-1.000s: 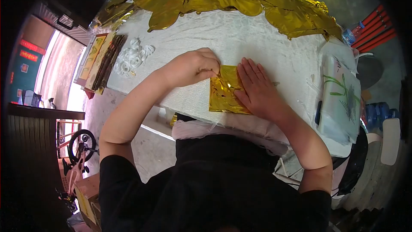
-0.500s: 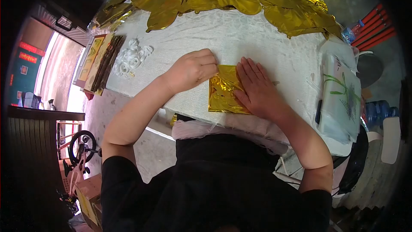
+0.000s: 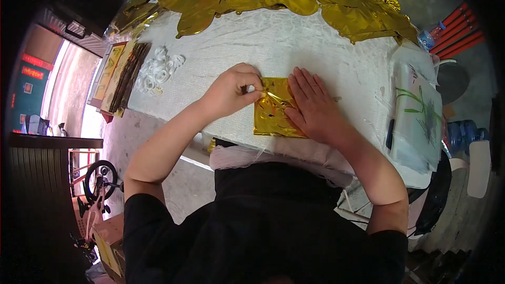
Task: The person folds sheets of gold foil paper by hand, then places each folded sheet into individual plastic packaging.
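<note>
A gold foil balloon (image 3: 270,118), uninflated and folded into a small crinkled rectangle, lies near the front edge of the white-covered table. At its upper left, my left hand (image 3: 234,90) is closed in a pinch on the foil, thumb against bent fingers. Creases run from that pinch across the shiny surface. My right hand (image 3: 314,108) rests flat over the right side of the packet, fingers stretched out and covering part of it.
Flat gold foil balloons (image 3: 226,0) lie along the table's far edge. White ribbon coils (image 3: 160,71) and stacked cards (image 3: 122,76) are at the left. A clear plastic packet (image 3: 418,115) and a black pen (image 3: 390,134) sit at the right on the table (image 3: 231,42).
My left thumb and fingers have changed their bend, with a gap now showing between them beside the foil. My right hand stays flat on the packet. The whole view has shifted slightly.
</note>
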